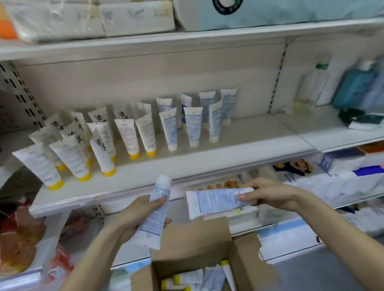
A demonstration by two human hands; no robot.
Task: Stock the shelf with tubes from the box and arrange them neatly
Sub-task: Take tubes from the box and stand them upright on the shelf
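Two held: left grip (139,213) wraps tilted tube (151,230), right grip (270,194) pinches level tube (216,202); box (194,242) cropped.

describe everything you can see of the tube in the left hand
The tube is white, soft-looking plastic with pale blue print, a rounded white cap on top and a flat crimped end below. It tilts cap-up toward the shelf, above the open cardboard box. The left hand wraps its middle, thumb across the front. It is apart from the second tube held by the right hand.
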